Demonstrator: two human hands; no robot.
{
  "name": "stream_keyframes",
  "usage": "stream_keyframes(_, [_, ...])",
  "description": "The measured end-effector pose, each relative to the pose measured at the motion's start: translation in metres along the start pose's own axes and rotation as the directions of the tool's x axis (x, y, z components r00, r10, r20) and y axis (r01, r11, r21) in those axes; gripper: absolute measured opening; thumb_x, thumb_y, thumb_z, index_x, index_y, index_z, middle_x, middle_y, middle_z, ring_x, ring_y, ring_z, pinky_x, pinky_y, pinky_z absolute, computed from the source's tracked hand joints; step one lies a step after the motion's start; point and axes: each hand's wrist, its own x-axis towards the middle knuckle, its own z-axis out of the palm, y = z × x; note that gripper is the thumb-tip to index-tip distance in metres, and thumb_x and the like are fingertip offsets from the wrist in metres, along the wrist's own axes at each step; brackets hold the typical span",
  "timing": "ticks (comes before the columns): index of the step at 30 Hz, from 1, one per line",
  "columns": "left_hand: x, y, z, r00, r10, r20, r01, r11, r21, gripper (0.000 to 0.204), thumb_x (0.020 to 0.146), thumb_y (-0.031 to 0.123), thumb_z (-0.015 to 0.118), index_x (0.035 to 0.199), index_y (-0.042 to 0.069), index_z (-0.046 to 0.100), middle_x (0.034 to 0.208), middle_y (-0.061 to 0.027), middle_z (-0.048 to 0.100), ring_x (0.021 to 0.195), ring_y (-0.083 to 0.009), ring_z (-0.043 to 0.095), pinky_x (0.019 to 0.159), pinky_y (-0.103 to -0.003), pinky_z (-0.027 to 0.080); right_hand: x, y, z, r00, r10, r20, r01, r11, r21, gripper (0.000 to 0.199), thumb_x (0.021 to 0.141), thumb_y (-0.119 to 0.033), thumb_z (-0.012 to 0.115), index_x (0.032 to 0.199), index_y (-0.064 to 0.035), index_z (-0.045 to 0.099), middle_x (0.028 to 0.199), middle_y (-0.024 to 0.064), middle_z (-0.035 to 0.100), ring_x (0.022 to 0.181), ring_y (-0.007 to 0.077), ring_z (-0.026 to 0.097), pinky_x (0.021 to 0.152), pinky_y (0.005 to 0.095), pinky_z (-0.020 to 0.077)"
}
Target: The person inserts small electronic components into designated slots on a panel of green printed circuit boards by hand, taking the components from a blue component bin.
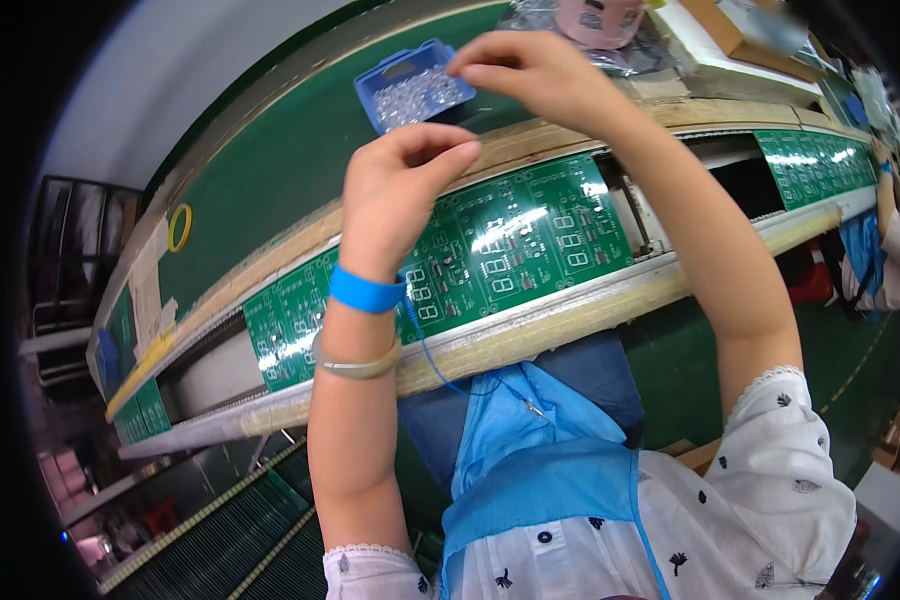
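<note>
My left hand (395,190) hovers over the far edge of a green circuit board (505,245). Its thumb and index finger are closed in a pinch, and whatever they hold is too small or hidden to make out. A blue wristband (367,290) with a thin blue cord circles that wrist. Beyond it, my right hand (540,80) is at the right side of a blue plastic bin (425,56), fingers also drawn together, their contents not visible. Small clear parts (410,100) lie loose in the bin. The board carries several white digit outlines.
Wooden rails (510,150) and a pale front rail (570,320) border the board track. Another circuit board (810,165) sits farther right, near a co-worker's sleeve (895,255). A yellow tape ring (179,228) lies left; a pink container (602,20) stands behind.
</note>
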Motion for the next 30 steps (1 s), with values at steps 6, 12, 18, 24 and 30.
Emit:
stream_keyframes(6, [0.008, -0.009, 0.021, 0.993, -0.109, 0.048, 0.113, 0.989, -0.092, 0.019, 0.088, 0.009, 0.08, 0.104, -0.001, 0.079, 0.095, -0.0056, 0.077, 0.086, -0.0105, 0.068, 0.078, -0.024, 0.054, -0.056, -0.021, -0.029, 0.902, 0.41, 0.134, -0.431, 0.871, 0.238, 0.022, 0.098, -0.017, 0.071, 0.115, -0.0034, 0.075, 0.107, 0.004, 0.074, 0.096, 0.0101, 0.066, 0.089, 0.0277, 0.053])
stream_keyframes(12, [0.012, -0.011, 0.038, 0.983, -0.152, 0.1, 0.164, 0.979, -0.123, 0.021, 0.087, 0.007, 0.079, 0.106, -0.001, 0.079, 0.099, -0.0084, 0.078, 0.091, -0.0118, 0.069, 0.084, -0.025, 0.054, -0.084, -0.013, -0.038, 0.841, 0.525, 0.128, -0.532, 0.76, 0.374, 0.025, 0.096, -0.018, 0.075, 0.115, -0.002, 0.075, 0.106, 0.0025, 0.073, 0.096, 0.0081, 0.064, 0.087, 0.0214, 0.0505])
stream_keyframes(18, [0.018, -0.009, 0.045, 0.961, -0.226, 0.161, 0.246, 0.962, -0.118, 0.024, 0.091, 0.012, 0.079, 0.112, 0.002, 0.078, 0.104, -0.006, 0.077, 0.094, -0.0107, 0.069, 0.085, -0.024, 0.054, -0.097, -0.005, -0.043, 0.876, 0.469, 0.11, -0.468, 0.774, 0.427, 0.026, 0.094, -0.022, 0.077, 0.115, -0.0074, 0.079, 0.102, 0.0019, 0.075, 0.094, 0.0087, 0.066, 0.085, 0.0248, 0.0526])
stream_keyframes(24, [0.02, -0.023, 0.049, 0.974, -0.166, 0.156, 0.186, 0.975, -0.124, 0.025, 0.093, 0.01, 0.076, 0.116, 0.0, 0.075, 0.105, -0.0086, 0.077, 0.098, -0.0125, 0.072, 0.086, -0.023, 0.055, -0.101, -0.004, -0.044, 0.896, 0.439, 0.059, -0.437, 0.853, 0.286, 0.02, 0.096, -0.02, 0.074, 0.109, -0.005, 0.078, 0.098, 0.0008, 0.073, 0.091, 0.0087, 0.066, 0.083, 0.0228, 0.0528])
stream_keyframes(30, [0.018, -0.026, 0.047, 0.981, -0.134, 0.14, 0.149, 0.984, -0.1, 0.023, 0.093, 0.01, 0.076, 0.113, 0.0, 0.075, 0.102, -0.0062, 0.076, 0.094, -0.0112, 0.07, 0.085, -0.023, 0.054, -0.109, 0.002, -0.037, 0.922, 0.384, 0.051, -0.385, 0.922, 0.031, 0.019, 0.094, -0.018, 0.073, 0.106, -0.0027, 0.076, 0.092, 0.0056, 0.072, 0.088, 0.0148, 0.068, 0.082, 0.0278, 0.0543])
